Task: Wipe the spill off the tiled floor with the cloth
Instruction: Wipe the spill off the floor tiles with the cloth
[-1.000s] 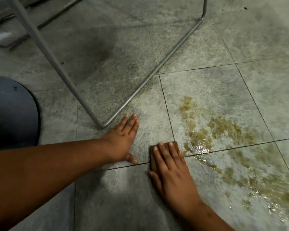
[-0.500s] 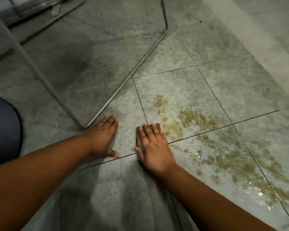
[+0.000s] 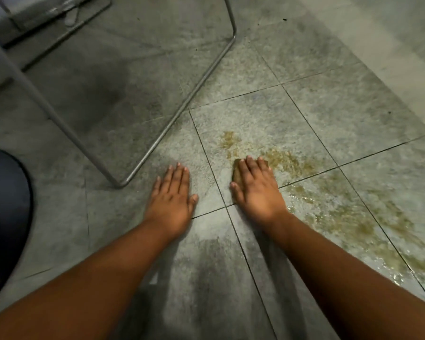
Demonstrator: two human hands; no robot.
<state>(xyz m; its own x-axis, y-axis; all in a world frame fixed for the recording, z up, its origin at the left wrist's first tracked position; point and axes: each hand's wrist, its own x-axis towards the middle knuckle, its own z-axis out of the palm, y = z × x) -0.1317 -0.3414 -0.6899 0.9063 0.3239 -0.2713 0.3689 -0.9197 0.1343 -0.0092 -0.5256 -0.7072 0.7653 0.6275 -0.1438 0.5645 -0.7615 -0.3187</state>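
Both hands lie flat, fingers straight: the right hand (image 3: 257, 190) presses the cloth (image 3: 236, 171) on the spill (image 3: 287, 163) edge; the left hand (image 3: 172, 195) rests on bare floor (image 3: 133, 94), arms extended forward.

matt speckled tiles (image 3: 243, 114), glossy wet spill (image 3: 334, 217)

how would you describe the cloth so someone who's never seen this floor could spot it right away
Start at the yellow-brown spill spread across the grey tiled floor, and follow it to its left edge. There the right hand lies flat with straight fingers pressing on a small brownish cloth; only its left edge shows. The left hand beside it rests on bare tile with nothing beneath.
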